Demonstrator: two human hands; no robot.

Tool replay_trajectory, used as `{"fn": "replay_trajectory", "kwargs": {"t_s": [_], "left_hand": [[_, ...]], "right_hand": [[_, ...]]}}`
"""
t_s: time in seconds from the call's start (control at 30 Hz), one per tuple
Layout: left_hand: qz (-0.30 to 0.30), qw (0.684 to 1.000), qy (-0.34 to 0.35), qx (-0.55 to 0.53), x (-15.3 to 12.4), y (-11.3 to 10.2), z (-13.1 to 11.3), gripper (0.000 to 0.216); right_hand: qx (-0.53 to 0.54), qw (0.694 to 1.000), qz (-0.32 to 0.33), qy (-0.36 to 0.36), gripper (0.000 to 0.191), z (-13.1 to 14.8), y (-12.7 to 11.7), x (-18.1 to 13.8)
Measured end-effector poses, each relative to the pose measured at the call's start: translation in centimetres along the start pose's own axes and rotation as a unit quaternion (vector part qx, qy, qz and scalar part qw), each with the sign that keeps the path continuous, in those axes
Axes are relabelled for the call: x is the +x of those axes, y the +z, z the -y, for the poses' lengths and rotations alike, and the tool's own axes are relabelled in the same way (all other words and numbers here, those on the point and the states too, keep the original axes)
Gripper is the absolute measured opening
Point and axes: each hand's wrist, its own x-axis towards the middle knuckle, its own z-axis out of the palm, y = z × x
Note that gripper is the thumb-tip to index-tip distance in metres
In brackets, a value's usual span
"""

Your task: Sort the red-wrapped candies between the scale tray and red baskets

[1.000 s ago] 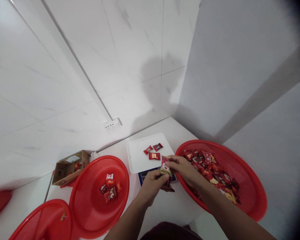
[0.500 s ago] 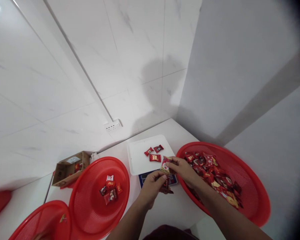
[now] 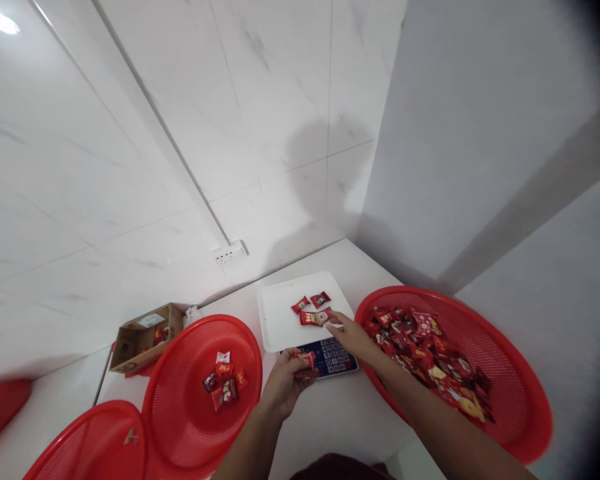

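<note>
My left hand (image 3: 281, 383) is closed around some red wrapped candies (image 3: 306, 361), just in front of the scale's blue keypad (image 3: 333, 357). At the white weighing tray (image 3: 275, 320), my right hand (image 3: 351, 337) has its thumb and fingers on the end of a red and gold wrapped candy (image 3: 324, 317). That candy lies against or over another red packet on the tray. Two small red candies, one on the left (image 3: 300, 305) and one on the right (image 3: 321, 299), rest just behind it.
A large red basket (image 3: 523, 400) heaped with wrapped candies stands at right. Another red basket (image 3: 175, 413) at left holds several candies, beside a third basket (image 3: 55, 460). An open cardboard box (image 3: 130, 343) sits behind them. The wall carries a power socket (image 3: 229, 254).
My right hand has brought the red and gold candy forward from between my hands onto the tray. My left hand has drawn slightly left with the other candies, uncovering the keypad.
</note>
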Motion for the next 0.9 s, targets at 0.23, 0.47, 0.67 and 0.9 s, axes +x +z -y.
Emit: {"fn": "replay_trajectory", "kwargs": {"t_s": [0.23,0.47,0.67,0.9], "left_hand": [[0.005,0.999,-0.022,-0.04,-0.1,0.3,3.2,0.025],[-0.008,0.991,-0.111,-0.068,-0.9,0.3,7.0,0.021],[-0.017,0.99,-0.125,-0.068,-1.1,-0.1,7.1,0.017],[-0.032,0.998,-0.051,-0.019,-1.4,-0.1,6.1,0.014]], "right_hand": [[0.043,0.973,0.224,-0.028,0.057,0.4,1.3,-9.3],[-0.049,0.981,0.176,-0.06,0.031,-1.9,2.8,-12.1],[-0.09,0.98,0.171,-0.05,0.012,-2.1,2.4,-11.9],[0.013,0.994,0.109,-0.007,0.012,-2.2,2.1,-10.9]]}}
